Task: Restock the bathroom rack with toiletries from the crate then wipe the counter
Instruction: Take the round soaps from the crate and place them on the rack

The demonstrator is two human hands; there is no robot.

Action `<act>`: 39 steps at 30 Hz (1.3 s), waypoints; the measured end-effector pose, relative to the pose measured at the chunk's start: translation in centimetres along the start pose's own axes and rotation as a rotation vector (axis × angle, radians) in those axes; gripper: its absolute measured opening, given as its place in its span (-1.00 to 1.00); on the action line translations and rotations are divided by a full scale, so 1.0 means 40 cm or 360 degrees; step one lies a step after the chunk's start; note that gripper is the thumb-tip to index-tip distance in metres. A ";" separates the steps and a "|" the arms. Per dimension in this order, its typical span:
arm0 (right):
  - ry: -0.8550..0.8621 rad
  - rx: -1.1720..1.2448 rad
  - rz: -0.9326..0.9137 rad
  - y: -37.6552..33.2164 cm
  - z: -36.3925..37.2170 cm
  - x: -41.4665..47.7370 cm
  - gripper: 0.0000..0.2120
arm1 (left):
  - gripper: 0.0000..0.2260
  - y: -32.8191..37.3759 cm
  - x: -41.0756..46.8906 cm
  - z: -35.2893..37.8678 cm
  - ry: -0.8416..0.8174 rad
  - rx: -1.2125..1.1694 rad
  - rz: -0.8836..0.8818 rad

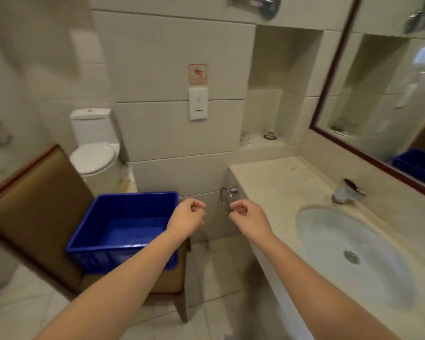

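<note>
A blue plastic crate (101, 227) sits on a brown chair seat at the lower left; its visible inside looks empty. My left hand (188, 215) hovers just past the crate's right rim, fingers curled shut with nothing in them. My right hand (245, 213) floats in front of the counter's left end, also curled shut and holding nothing. The beige stone counter (275, 182) with its oval sink (349, 251) runs along the right. A tiled wall niche (263, 141) at the counter's far end holds a few small items.
The brown chair (35, 200) with its high back stands left of the crate. A white toilet (93, 141) is behind it. A chrome tap (346, 191) and a framed mirror (378, 94) line the right wall. A chrome ring (227, 195) hangs on the counter's side.
</note>
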State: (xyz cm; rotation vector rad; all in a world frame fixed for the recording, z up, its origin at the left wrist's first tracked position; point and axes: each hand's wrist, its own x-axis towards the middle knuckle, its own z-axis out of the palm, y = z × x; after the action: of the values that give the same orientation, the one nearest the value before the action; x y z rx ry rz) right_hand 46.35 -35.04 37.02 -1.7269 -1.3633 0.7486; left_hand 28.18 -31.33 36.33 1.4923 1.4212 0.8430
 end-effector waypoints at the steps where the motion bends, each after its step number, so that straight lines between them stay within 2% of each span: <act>1: -0.0048 -0.0010 -0.0024 -0.012 0.032 0.014 -0.82 | -0.86 -0.017 0.005 -0.030 0.0044 0.0001 -0.0026; 11: -0.0495 -0.0008 -0.0188 -0.119 0.338 0.179 -0.82 | -0.87 -0.171 0.097 -0.270 0.0436 -0.0054 -0.0291; 21: -0.0899 -0.0033 -0.0234 -0.172 0.587 0.410 -0.78 | -0.89 -0.277 0.290 -0.445 0.0599 0.0026 -0.0478; 35: -0.1255 -0.0096 -0.0123 -0.147 0.820 0.556 -0.78 | -0.87 -0.413 0.389 -0.549 0.0626 0.0054 -0.0756; 39: -0.1308 -0.0131 -0.0045 -0.133 0.884 0.576 -0.79 | -0.85 -0.463 0.424 -0.576 0.0558 0.0059 -0.0819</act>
State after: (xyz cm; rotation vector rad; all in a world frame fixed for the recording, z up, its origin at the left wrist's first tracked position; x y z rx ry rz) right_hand 19.99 -4.24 24.15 -1.5000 -1.9597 1.5022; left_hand 1.82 -12.15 26.35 0.9549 1.9756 0.7723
